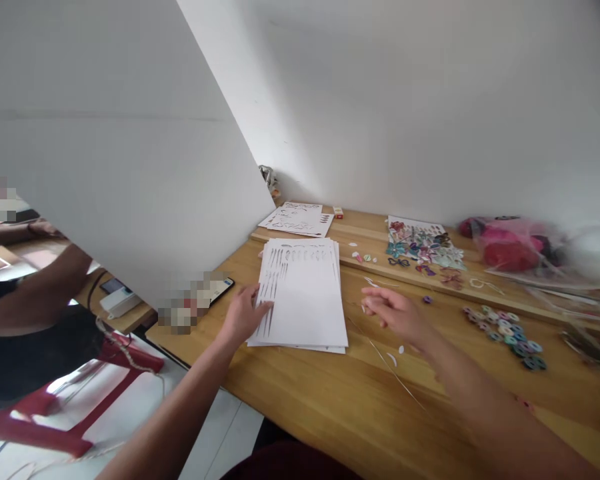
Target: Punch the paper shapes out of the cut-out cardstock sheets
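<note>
Bare left forearm (187,400), bare right forearm (475,393), both tapering smoothly, plain dark maroon clothing (293,461) with rounded outline

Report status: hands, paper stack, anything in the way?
Left hand at left edge of stack. Right hand curled, right of it. Stack flat, top and left marked. White scraps near right hand.

The paper stack (307,300) hides its lower sheets but for their edges; the left hand (245,313) covers part of its left margin; right of the stack, whatever the fingertips of the right hand (393,312) may pinch is too small to tell; left of it, squares obscure most of the phone (223,289); far left, a co-worker (35,293) is cut off by the picture's edge and partly hidden behind a partition (130,167); far right, a bag (510,247) blurs its contents.
</note>
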Tool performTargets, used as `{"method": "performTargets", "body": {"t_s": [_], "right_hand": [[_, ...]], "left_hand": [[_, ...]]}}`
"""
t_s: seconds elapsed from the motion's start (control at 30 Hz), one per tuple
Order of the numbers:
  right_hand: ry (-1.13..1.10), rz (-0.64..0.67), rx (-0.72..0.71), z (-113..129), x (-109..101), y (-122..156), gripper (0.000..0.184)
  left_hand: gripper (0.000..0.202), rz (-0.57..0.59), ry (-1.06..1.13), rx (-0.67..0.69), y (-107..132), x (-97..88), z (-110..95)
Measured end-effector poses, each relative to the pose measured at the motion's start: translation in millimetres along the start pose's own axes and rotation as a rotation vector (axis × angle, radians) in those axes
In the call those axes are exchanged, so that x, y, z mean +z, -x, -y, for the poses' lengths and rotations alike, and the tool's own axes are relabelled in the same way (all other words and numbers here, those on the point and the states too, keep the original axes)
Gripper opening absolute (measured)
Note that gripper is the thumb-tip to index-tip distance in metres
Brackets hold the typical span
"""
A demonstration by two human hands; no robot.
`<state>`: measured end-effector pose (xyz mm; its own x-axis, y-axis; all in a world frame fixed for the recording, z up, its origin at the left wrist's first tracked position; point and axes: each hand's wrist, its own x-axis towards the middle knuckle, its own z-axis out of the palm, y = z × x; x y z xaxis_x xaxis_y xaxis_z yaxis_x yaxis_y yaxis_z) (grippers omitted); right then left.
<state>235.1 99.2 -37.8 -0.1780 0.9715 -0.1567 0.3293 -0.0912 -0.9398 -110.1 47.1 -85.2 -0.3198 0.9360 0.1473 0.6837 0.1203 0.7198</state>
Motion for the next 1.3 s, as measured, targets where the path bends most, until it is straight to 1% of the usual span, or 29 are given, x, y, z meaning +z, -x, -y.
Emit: {"method": "performTargets", "body": {"t_s": [0.1, 0.2, 0.3, 0.4, 0.47, 0.57, 0.67, 0.73, 0.8, 0.83, 0.9, 1.0, 1.07, 1.1, 1.13, 1.17, 1.23, 1.3], "right_hand": [[0.009, 0.011, 0.088, 16, 28, -32, 0.042], [-0.026, 0.0, 0.102, 22, 48, -55, 0.034], [-0.085, -0.005, 0.108, 22, 60, -68, 0.023], [-0.181, -0.022, 0.138, 22, 66, -74, 0.023], [-0.269, 0.003, 0.169, 25, 69, -74, 0.026], [-0.385, 0.068, 0.207, 31, 72, -70, 0.032], [-0.508, 0.06, 0.195, 38, 72, -61, 0.035], [-0.584, 0.05, 0.122, 43, 68, -51, 0.035], [-0.626, 0.029, 0.006, 48, 63, -40, 0.035], [-0.645, 0.002, -0.051, 51, 60, -34, 0.035], [-0.705, -0.097, -0.162, 57, 53, -22, 0.033], [-0.824, -0.252, -0.362, 62, 46, -8, 0.029], [-0.874, -0.306, -0.476, 61, 45, 0, 0.028], [-0.884, -0.317, -0.509, 60, 46, 4, 0.028], [-0.887, -0.322, -0.53, 58, 47, 8, 0.028], [-0.886, -0.323, -0.539, 56, 47, 14, 0.029], [-0.875, -0.304, -0.519, 53, 46, 25, 0.03], [-0.839, -0.269, -0.466, 51, 38, 37, 0.031]], "left_hand": [[0.055, -0.032, 0.015, -0.001, 4, 6.2, 1], [0.064, -0.046, 0.084, -0.025, 6, 9.4, 1], [0.068, -0.046, 0.157, -0.029, 5, 10.6, 2], [0.065, -0.004, 0.32, -0.01, 4, 11.7, 2], [0.063, 0.024, 0.423, 0.004, 3, 13.0, 2], [0.06, 0.03, 0.503, -0.004, 3, 14.8, 2], [0.056, 0.018, 0.621, 0.001, 2, 13.9, 0], [0.056, 0.001, 0.754, 0.02, 2, 10.9, -2], [0.059, -0.001, 0.932, 0.019, 4, 6.2, -4], [0.06, 0.013, 1.03, 0.01, 5, 3.7, -5], [0.062, 0.068, 1.213, -0.002, 9, 0.0, -8], [0.076, 0.211, 1.37, 0.046, 20, 1.2, -21], [0.079, 0.329, 1.393, 0.077, 31, 7.0, -39], [0.078, 0.375, 1.391, 0.079, 36, 10.8, -50], [0.076, 0.392, 1.391, 0.065, 40, 14.7, -62], [0.073, 0.365, 1.398, 0.039, 43, 18.4, -74], [0.066, 0.22, 1.392, -0.019, 45, 24.3, -95], [0.064, 0.087, 1.356, -0.022, 40, 26.4, -108]]}}
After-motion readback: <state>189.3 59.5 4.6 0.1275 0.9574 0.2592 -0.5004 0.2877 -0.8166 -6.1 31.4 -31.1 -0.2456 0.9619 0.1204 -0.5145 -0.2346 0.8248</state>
